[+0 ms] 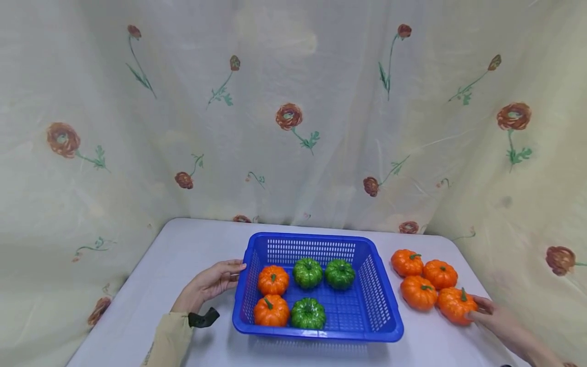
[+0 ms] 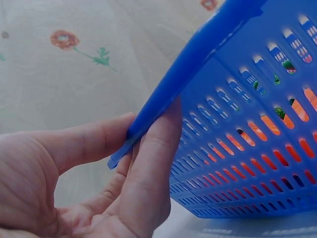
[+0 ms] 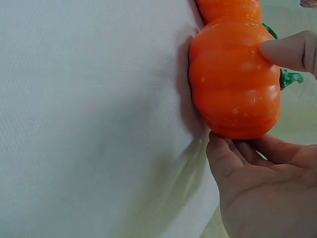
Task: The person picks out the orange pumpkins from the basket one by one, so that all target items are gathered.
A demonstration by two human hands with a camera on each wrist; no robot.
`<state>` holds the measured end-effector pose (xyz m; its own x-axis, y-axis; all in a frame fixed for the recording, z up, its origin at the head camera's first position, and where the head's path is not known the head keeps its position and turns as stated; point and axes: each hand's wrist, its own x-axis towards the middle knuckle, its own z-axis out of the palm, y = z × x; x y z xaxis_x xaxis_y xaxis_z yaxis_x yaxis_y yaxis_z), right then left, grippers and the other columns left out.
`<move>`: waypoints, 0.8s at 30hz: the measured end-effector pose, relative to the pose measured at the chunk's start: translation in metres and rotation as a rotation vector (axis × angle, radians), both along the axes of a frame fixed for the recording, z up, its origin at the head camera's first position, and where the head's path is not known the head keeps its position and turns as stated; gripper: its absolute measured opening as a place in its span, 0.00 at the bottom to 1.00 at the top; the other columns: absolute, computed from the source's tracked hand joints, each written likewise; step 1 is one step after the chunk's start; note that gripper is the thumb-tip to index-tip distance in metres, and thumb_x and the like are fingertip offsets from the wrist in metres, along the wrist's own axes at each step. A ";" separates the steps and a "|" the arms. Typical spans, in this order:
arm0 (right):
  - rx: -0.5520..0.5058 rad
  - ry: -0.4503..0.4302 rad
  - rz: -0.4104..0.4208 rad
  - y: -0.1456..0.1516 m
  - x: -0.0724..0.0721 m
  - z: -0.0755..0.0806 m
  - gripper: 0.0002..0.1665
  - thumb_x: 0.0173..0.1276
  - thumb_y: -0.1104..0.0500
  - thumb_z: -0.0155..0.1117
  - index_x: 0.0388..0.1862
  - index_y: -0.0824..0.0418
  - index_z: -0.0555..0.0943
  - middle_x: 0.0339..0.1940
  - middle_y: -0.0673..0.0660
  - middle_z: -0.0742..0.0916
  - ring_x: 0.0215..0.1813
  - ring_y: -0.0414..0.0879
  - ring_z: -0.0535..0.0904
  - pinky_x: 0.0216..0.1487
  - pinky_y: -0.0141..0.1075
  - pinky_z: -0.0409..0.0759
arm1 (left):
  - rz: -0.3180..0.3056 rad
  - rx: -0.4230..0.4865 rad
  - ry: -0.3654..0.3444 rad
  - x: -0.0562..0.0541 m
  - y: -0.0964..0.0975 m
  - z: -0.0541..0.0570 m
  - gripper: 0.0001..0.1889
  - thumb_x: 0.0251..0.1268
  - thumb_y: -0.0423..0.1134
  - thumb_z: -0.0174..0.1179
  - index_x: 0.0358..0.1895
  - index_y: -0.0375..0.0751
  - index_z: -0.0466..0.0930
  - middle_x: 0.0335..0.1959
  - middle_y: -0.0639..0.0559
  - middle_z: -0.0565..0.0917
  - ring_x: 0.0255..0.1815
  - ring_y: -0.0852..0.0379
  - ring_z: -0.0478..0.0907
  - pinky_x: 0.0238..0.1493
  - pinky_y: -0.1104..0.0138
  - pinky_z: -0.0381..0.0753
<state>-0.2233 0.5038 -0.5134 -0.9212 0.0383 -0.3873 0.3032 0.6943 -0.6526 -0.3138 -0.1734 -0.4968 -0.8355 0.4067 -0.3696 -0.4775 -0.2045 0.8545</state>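
Observation:
A blue plastic basket (image 1: 316,335) stands on the table, holding two orange pumpkins (image 1: 271,310) at its left side and three green pumpkins (image 1: 308,313). My left hand (image 1: 213,283) pinches the basket's left rim (image 2: 168,94) between thumb and fingers. To the right of the basket, several more orange pumpkins sit close together. My right hand (image 1: 497,318) grips the nearest of these, an orange pumpkin (image 3: 235,82) with a green stem; the thumb presses its upper part and the fingertips touch its side. That pumpkin appears to rest on the table.
Beyond the held pumpkin, the other loose orange pumpkins (image 1: 419,293) lie on the white table (image 1: 202,244). A pale curtain (image 1: 293,168) with printed flowers hangs behind the table and along both sides. The left sleeve has a black strap (image 1: 203,318) at the wrist.

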 end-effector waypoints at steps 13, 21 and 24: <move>-0.040 0.057 0.022 -0.001 -0.009 0.015 0.47 0.75 0.48 0.51 0.71 0.82 0.45 0.71 0.82 0.55 0.70 0.75 0.55 0.64 0.67 0.64 | 0.014 -0.024 0.013 -0.001 -0.001 -0.003 0.26 0.68 0.37 0.58 0.65 0.32 0.63 0.46 0.46 0.83 0.42 0.54 0.86 0.49 0.63 0.85; 0.040 0.159 0.118 -0.025 -0.021 0.058 0.49 0.72 0.44 0.55 0.73 0.77 0.48 0.71 0.80 0.58 0.69 0.76 0.56 0.60 0.70 0.65 | 0.012 -0.027 0.012 -0.002 -0.001 -0.005 0.27 0.68 0.38 0.59 0.65 0.31 0.62 0.46 0.46 0.83 0.41 0.55 0.85 0.48 0.64 0.85; 0.056 0.188 0.167 -0.047 -0.027 0.075 0.49 0.70 0.41 0.56 0.74 0.72 0.50 0.72 0.77 0.60 0.69 0.75 0.57 0.58 0.70 0.67 | 0.007 -0.018 0.013 -0.003 -0.001 -0.005 0.27 0.68 0.38 0.59 0.65 0.31 0.62 0.46 0.46 0.83 0.41 0.55 0.85 0.48 0.64 0.85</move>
